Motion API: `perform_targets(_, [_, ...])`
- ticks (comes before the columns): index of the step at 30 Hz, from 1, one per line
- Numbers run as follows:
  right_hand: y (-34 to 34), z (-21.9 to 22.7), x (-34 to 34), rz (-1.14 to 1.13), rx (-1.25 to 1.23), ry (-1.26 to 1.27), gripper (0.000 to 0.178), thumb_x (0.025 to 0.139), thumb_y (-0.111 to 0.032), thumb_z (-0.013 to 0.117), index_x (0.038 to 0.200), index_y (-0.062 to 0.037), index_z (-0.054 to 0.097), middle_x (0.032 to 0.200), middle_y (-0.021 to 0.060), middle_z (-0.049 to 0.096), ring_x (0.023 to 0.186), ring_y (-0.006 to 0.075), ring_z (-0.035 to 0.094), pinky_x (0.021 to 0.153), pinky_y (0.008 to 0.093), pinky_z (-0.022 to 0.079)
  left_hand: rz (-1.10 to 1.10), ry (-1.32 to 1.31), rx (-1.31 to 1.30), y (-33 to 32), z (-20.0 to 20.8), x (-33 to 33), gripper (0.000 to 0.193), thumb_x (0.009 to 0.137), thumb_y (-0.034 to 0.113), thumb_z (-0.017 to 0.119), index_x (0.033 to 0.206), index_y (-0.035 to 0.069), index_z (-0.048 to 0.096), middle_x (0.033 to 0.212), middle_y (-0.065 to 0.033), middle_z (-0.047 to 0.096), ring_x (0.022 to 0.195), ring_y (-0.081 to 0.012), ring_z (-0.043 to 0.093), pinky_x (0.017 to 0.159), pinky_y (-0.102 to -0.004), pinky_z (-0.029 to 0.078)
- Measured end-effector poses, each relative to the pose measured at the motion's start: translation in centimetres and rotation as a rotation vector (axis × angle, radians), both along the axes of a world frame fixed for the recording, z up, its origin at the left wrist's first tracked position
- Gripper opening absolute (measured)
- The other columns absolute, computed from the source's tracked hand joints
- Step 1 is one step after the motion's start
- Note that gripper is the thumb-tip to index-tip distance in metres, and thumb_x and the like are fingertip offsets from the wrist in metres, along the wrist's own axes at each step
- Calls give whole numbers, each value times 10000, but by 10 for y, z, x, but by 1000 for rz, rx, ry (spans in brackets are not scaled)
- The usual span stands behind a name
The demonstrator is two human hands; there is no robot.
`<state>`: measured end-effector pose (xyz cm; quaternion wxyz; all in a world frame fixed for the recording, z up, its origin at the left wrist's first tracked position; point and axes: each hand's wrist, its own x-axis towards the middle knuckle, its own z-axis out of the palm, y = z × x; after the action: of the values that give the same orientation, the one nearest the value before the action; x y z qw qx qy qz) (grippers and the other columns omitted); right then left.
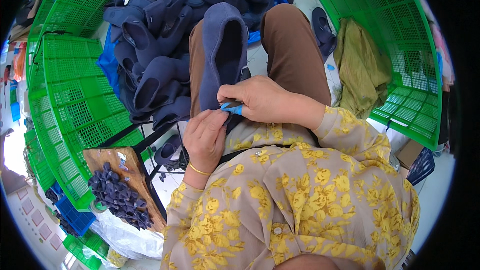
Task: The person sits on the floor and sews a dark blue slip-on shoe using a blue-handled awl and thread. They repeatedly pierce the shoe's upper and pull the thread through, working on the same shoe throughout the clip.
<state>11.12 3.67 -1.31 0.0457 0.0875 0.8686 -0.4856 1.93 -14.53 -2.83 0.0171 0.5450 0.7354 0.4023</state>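
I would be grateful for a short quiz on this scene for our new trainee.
1. True or false: the yellow bangle circles the wrist of the left hand.
2. Where does the slipper nearest the right hand lie?
A) In a green crate
B) Over the person's left leg
C) On the floor
3. Fill in: small dark pieces are heaped on a ____ board.

Key: 1. True; 2. B; 3. wooden

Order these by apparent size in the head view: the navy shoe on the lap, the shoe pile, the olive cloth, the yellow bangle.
1. Shoe pile
2. Navy shoe and olive cloth: too alike to rank
3. Yellow bangle
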Motion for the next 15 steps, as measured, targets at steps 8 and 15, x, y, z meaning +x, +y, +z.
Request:
perform_targets(8, [-16,-7,-7,-227,72,568,271,764,51,602,995,-89,621,1101,63,553,894,220,615,685,337,481,-40,30,-49,2,0,-5,297,651,-109,672,918,19,686,899,-119,686,873,-309,656,763,-367,528])
perform_targets(15, [9,46,-10,-437,-1149,199,97,1025,-127,479,1100,-122,541,623,-21,482,462,48,397,427,237,318,-41,-47,-31,5,4,-10,282,672,-48,721,927,66,680,899,-52,688,849,-256,639,741,-351,476])
